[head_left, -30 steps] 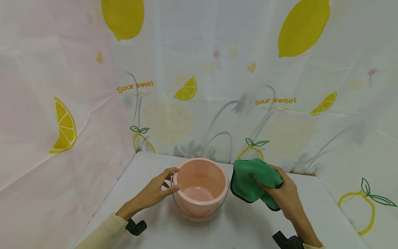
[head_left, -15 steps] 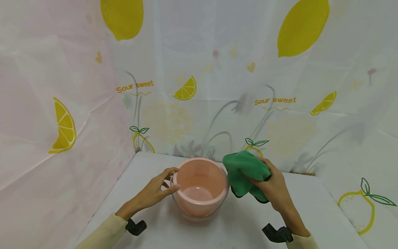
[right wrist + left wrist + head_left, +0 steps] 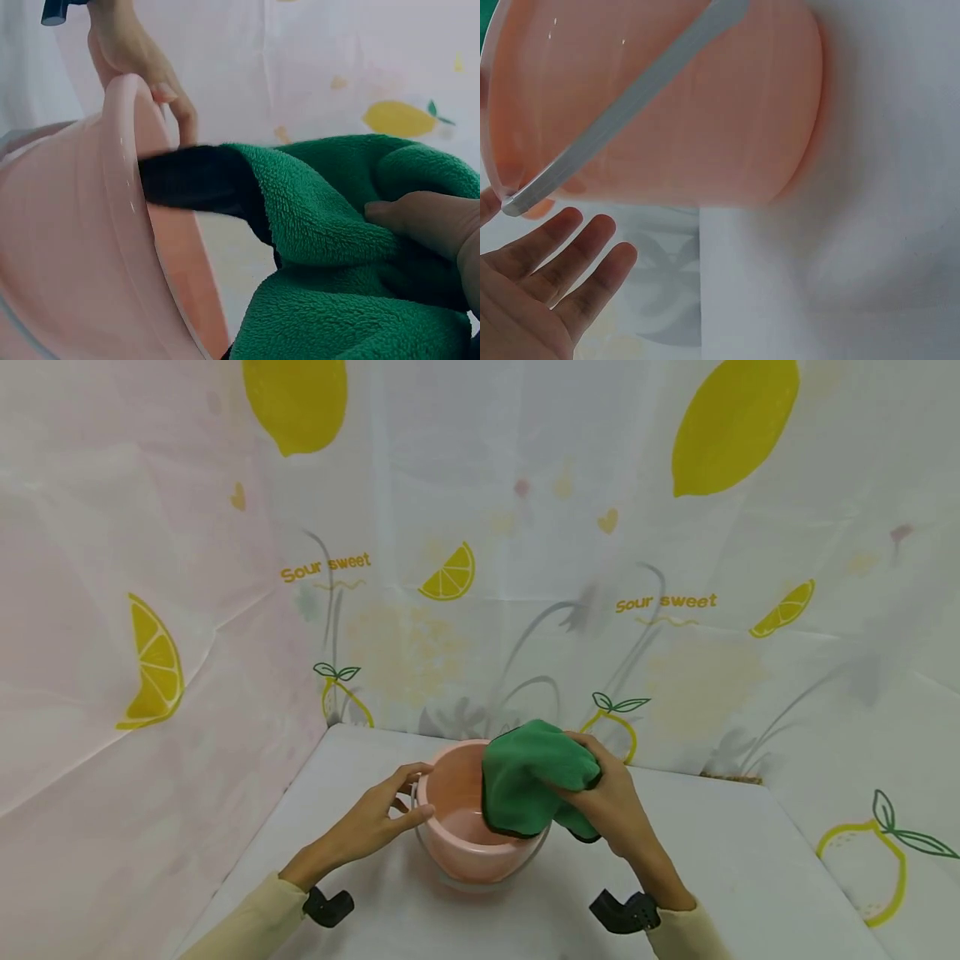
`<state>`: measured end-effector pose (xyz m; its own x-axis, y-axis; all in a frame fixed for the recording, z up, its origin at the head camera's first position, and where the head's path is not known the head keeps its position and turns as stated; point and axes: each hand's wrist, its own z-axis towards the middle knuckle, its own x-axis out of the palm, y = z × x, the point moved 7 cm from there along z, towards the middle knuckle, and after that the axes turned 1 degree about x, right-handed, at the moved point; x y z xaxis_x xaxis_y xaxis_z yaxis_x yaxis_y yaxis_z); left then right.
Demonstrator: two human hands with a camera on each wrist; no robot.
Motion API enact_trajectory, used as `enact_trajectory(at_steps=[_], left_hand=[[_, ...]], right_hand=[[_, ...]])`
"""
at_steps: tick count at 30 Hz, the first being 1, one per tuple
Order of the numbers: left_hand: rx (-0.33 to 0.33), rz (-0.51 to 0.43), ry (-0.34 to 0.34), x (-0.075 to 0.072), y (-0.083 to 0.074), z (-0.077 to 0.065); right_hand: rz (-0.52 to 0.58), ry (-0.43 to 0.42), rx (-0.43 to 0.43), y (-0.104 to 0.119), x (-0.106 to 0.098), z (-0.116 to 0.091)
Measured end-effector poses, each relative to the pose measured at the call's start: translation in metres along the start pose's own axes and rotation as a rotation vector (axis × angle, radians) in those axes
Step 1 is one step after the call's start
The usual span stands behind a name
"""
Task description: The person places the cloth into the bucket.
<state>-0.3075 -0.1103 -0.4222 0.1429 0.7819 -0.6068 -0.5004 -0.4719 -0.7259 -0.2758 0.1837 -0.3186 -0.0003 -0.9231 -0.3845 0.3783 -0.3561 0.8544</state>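
A pink bucket (image 3: pixel 480 847) with a grey handle (image 3: pixel 630 105) stands upright on the white table, its mouth facing up. At its left side my left hand (image 3: pixel 378 814) holds the rim with thumb and index finger, while the other fingers (image 3: pixel 592 277) spread loosely outside the wall. My right hand (image 3: pixel 611 797) grips a bunched green cloth (image 3: pixel 532 777) with dark edging. The cloth hangs over the right part of the bucket's mouth. In the right wrist view its dark edge reaches past the rim, and my thumb presses into the folds.
The white table (image 3: pixel 705 852) extends to both sides of the bucket. Close behind it stands a backdrop (image 3: pixel 517 635) printed with lemons, and another sheet (image 3: pixel 150 793) rises on the left. Each wrist wears a black camera mount (image 3: pixel 626 912).
My right hand has carried the green cloth leftward, from beside the bucket to over its mouth. My left hand and the bucket have stayed in place.
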Motion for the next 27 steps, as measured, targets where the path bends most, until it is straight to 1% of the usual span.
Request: enact_trajectory(at_steps=[3, 5, 8, 14, 17, 20, 24, 27], left_hand=[[-0.009, 0.005, 0.0, 0.0, 0.001, 0.0], [-0.012, 0.008, 0.001, -0.001, 0.001, 0.0], [-0.009, 0.011, 0.003, 0.0, 0.001, 0.0], [-0.012, 0.018, 0.007, 0.0, 0.0, 0.001], [-0.014, 0.018, 0.006, 0.0, -0.001, 0.0], [-0.01, 0.015, 0.009, 0.001, -0.001, -0.001], [0.009, 0.018, 0.012, 0.001, -0.003, -0.002], [0.024, 0.032, 0.005, -0.001, -0.005, -0.001]], right_hand=[[-0.018, 0.027, -0.005, -0.002, 0.013, 0.006], [-0.035, 0.038, -0.003, -0.011, 0.02, 0.011], [-0.069, 0.051, 0.014, -0.018, 0.03, 0.015], [-0.107, 0.06, 0.011, -0.024, 0.048, 0.021], [-0.121, 0.066, -0.004, -0.027, 0.058, 0.022], [-0.137, 0.101, -0.022, -0.03, 0.07, 0.021], [-0.173, 0.14, -0.074, -0.029, 0.081, 0.021], [-0.204, 0.142, -0.124, -0.026, 0.086, 0.024]])
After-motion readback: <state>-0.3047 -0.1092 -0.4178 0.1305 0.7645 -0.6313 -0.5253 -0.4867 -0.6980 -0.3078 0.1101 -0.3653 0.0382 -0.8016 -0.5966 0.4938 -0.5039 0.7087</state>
